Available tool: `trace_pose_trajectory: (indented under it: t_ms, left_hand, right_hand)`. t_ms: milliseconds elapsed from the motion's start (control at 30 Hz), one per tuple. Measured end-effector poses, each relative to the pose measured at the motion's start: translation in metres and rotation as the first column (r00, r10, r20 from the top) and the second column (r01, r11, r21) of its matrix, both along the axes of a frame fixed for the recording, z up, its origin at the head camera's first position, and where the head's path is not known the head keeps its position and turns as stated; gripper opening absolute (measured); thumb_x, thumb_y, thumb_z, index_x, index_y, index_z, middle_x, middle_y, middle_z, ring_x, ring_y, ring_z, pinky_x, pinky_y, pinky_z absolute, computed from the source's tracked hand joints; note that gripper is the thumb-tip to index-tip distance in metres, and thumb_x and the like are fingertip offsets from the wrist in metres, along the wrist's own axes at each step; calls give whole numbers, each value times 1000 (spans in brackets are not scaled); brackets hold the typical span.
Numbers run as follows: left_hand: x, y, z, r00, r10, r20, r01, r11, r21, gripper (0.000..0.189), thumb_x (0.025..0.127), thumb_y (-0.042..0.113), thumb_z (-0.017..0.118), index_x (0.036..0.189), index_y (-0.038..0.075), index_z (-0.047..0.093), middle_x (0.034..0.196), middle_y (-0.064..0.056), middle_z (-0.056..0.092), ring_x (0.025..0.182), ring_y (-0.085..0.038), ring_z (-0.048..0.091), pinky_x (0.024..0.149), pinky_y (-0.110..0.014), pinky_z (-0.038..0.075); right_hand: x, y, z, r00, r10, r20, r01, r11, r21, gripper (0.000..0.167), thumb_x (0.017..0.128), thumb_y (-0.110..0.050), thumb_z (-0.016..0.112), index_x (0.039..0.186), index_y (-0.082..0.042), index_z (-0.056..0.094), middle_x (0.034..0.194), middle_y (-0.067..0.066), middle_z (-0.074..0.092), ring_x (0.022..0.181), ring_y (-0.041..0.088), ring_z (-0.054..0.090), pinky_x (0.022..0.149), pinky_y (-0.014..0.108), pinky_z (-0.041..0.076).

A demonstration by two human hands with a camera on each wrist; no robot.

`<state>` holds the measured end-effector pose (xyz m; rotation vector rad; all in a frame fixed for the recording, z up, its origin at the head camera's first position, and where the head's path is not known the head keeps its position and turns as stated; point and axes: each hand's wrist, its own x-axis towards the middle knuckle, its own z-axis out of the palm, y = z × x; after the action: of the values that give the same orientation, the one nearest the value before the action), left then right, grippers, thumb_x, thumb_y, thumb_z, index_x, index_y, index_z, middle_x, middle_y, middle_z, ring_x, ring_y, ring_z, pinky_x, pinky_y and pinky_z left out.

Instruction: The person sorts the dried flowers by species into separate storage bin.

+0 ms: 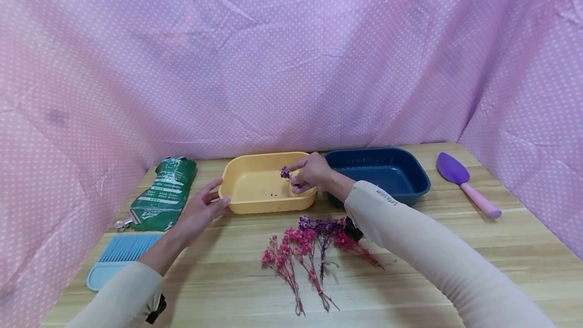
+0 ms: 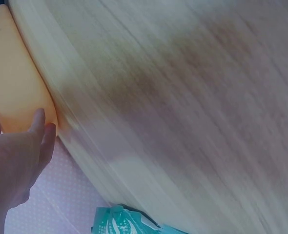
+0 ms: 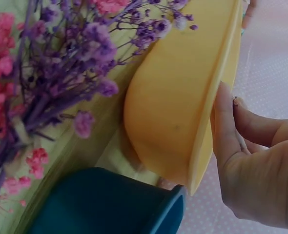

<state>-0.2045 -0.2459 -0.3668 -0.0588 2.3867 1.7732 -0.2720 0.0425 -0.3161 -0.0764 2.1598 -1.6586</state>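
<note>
My right hand [image 1: 310, 173] is over the right side of a yellow plastic basin [image 1: 255, 207], pinching a small purple dried flower sprig [image 1: 285, 171] between thumb and fingers. A few dark specks [image 1: 273, 195] lie on the basin's floor. At the basin's left end, my left hand [image 1: 206, 211] rests its fingertips on the rim and outer wall. The left wrist view shows those fingers [image 2: 39, 122] nearly straight against the yellow side. In the right wrist view the right hand [image 3: 256, 156] reaches past the rim, and the sprig is mostly hidden.
Bunches of pink dried flowers [image 1: 281, 259] and purple dried flowers [image 1: 323, 228] lie in front of the basin. To its right stands a dark blue basin [image 1: 421, 186], then a purple trowel [image 1: 455, 170] with a pink handle. A clipped green bag [image 1: 166, 191] and blue brush [image 1: 111, 272] lie left.
</note>
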Motion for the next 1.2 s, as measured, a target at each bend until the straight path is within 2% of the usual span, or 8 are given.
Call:
trace_pose_trajectory:
  t_ms: [200,400,500,733,967,1200]
  left_hand:
    - [-1,1,1,1000,2,4,-2,1000,1,73,97,20,59,155,16,15,147,-26,33,128,-37,47,101,-39,45]
    - [-1,0,0,1000,1,0,-1,1000,6,73,97,20,59,155,15,15,147,-26,32,128,-37,47,101,-38,44]
    - [-1,0,0,1000,1,0,-1,1000,13,72,97,19,59,155,15,15,147,-26,32,128,-37,47,101,-38,45]
    - [-1,1,0,1000,9,9,-9,1000,-1,72,97,20,59,155,16,16,147,-26,33,128,-37,47,100,-37,46]
    - [-1,2,0,1000,11,9,-11,1000,-11,72,97,20,58,155,17,15,147,-26,33,128,-37,48,100,-38,45]
    - [-1,1,-1,1000,8,-1,-8,1000,-11,71,98,19,58,155,16,16,146,-26,34,127,-37,48,100,-38,46]
  right_hand:
    - [3,-1,-1,996,-1,-90,7,998,68,42,83,13,65,124,8,59,106,27,67,87,36,70,78,43,59]
    - [5,2,3,987,27,-160,-6,992,129,38,86,6,66,124,7,60,116,24,64,94,36,67,77,38,60]
    - [9,6,7,983,44,-180,-24,993,114,37,86,5,66,123,6,61,120,24,63,93,36,68,79,39,59]
    - [25,23,17,968,101,-231,-97,995,30,36,87,4,65,123,6,61,105,26,67,79,25,70,84,46,56]
    - [45,47,23,950,138,-281,-151,988,-27,37,89,6,62,126,9,57,100,23,68,89,31,69,82,45,58]
    - [61,69,22,962,107,-250,-120,992,-38,41,89,3,64,130,2,58,105,18,69,92,26,69,83,43,58]
